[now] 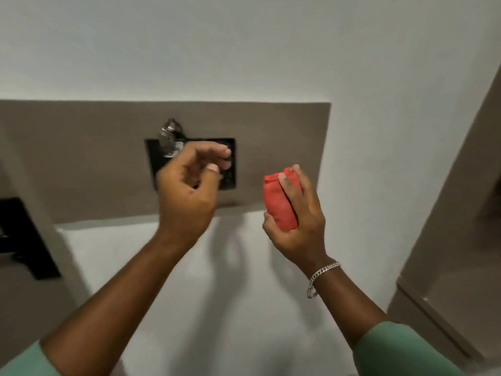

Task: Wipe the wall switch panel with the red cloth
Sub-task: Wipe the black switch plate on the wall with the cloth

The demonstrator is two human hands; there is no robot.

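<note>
Red cloth (280, 203) bunched in right hand (296, 213); left hand (187, 191) half-curled, empty, before black switch panel (230, 183).

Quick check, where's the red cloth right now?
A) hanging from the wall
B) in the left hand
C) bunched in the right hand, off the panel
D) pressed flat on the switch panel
C: the red cloth is bunched in the right hand, to the right of the black switch panel and clear of it.
</note>
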